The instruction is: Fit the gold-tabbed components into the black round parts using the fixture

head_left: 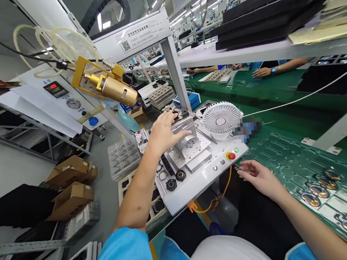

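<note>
My left hand point(162, 134) reaches over the metal fixture point(189, 142) on the white bench machine point(201, 180). Its thumb is spread from the fingers, and the fingertips are at the top of the fixture, close to a small dark part. Whether they touch that part I cannot tell. My right hand point(259, 176) is at the machine's front right corner, its fingers curled and thumb drawn in. Something small and dark shows at those fingertips, too small to name. Two round black parts point(176, 180) with coppery centres lie on the machine's left front.
A white fan point(221, 120) stands behind the red stop button point(231, 156). Above left hangs a gold cylinder tool point(113, 88). Round parts with orange film lie in a clear tray point(313, 197) at right. A co-worker's hand point(262, 72) rests across the green bench.
</note>
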A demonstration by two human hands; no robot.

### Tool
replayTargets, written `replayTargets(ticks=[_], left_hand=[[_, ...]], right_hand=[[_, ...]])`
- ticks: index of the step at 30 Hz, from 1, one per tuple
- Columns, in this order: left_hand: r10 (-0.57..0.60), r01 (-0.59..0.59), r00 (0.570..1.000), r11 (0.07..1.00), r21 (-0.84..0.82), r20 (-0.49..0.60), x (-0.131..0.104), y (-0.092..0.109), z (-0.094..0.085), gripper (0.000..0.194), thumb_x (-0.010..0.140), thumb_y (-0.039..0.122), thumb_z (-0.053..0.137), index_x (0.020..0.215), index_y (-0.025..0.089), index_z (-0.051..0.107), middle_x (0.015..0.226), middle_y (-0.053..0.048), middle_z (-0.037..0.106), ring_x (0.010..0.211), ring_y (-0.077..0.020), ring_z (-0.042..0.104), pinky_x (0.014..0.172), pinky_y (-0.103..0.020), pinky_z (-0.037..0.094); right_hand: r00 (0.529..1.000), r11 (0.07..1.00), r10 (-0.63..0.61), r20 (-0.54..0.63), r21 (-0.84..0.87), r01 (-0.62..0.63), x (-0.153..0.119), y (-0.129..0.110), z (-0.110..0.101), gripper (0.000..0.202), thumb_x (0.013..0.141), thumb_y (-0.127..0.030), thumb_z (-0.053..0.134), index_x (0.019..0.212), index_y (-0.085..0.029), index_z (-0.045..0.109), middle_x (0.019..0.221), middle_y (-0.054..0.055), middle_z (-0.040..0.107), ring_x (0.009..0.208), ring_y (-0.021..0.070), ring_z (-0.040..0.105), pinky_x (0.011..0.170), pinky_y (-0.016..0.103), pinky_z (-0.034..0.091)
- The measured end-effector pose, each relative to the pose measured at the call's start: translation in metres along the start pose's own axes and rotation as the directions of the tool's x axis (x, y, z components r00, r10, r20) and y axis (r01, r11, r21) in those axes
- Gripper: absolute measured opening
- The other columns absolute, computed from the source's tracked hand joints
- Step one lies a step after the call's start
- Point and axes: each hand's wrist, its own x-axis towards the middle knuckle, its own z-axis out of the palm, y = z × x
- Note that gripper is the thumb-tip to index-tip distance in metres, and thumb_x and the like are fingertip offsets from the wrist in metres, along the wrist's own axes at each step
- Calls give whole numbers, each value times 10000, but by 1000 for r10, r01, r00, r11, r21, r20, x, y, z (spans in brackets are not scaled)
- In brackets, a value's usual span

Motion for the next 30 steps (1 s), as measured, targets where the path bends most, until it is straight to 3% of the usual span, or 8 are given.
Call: replayTargets(ticks=[7, 10, 13, 15, 18, 22, 27, 30], left_hand=[[46, -41, 997, 995, -88, 55, -7, -8, -9, 814, 852, 782, 570, 1429, 208, 551, 1567, -153, 511, 1512, -378, 386, 1238, -576, 315], [51, -70, 994, 979, -191, -101, -47, -2, -1, 757, 914, 745, 497, 1479, 241, 500, 1608, -152, 459, 1560, -360, 306, 1252, -610, 272], [37, -164, 944, 916, -366, -329, -107, 21, 29, 581, 930, 656, 569, 1338, 245, 616, 1497, -155, 576, 1442, -327, 498, 1207, -588, 386], [3, -208, 936, 811, -546, -352, -150, 41, 56, 398, 953, 550, 614, 1215, 257, 677, 1277, -132, 713, 1266, -297, 647, 1109, -556, 509], [-93, -15, 991, 650, -760, -98, -208, 70, 96, 307, 889, 471, 740, 1105, 253, 738, 1153, -133, 758, 1109, -291, 712, 971, -484, 589], [-190, 261, 963, 463, -847, 192, -257, 95, 128, 276, 812, 408, 827, 1053, 281, 785, 1098, -120, 790, 1035, -289, 739, 945, -440, 583], [-297, 484, 868, 329, -811, 397, -271, 108, 150, 367, 806, 487, 804, 1069, 233, 799, 1070, -134, 804, 1012, -295, 753, 940, -446, 578], [-338, 545, 800, 61, -836, 496, -266, 117, 170, 552, 764, 574, 821, 1150, 184, 765, 1104, -169, 794, 1037, -311, 763, 972, -490, 575]], right_hand=[[990, 791, -28, 141, -602, 108, 31, -7, 8, 846, 839, -413, 607, 1597, -152, 337, 1041, 122, 749, 841, 318, 724, 817, 421, 535], [987, 716, -8, 163, -688, 119, 33, -4, 12, 876, 873, -384, 595, 1637, -136, 246, 1122, 157, 747, 1005, 377, 719, 878, 439, 520], [986, 716, -5, 167, -687, 120, 29, 4, 13, 886, 882, -380, 583, 1641, -108, 215, 1161, 180, 741, 1087, 404, 702, 912, 455, 513], [985, 730, -6, 170, -673, 121, 27, 8, 14, 914, 876, -382, 585, 1645, -98, 181, 1156, 187, 743, 1078, 405, 708, 905, 458, 515], [990, 757, -12, 144, -645, 103, 28, 11, 15, 982, 852, -419, 589, 1640, -71, 118, 1106, 181, 749, 979, 385, 734, 848, 441, 527], [992, 775, -8, 128, -625, 87, 38, 17, 5, 1028, 783, -494, 581, 1612, -47, 168, 1049, 169, 751, 854, 377, 737, 763, 440, 533], [986, 813, 76, 148, -581, 25, 33, 25, -11, 1051, 629, -601, 650, 1528, -122, 394, 899, 132, 774, 804, 422, 735, 757, 518, 560], [970, 926, 77, 231, -377, 16, -1, 24, 3, 925, 580, -638, 739, 1378, -218, 533, 895, 113, 780, 783, 394, 742, 744, 515, 612]])
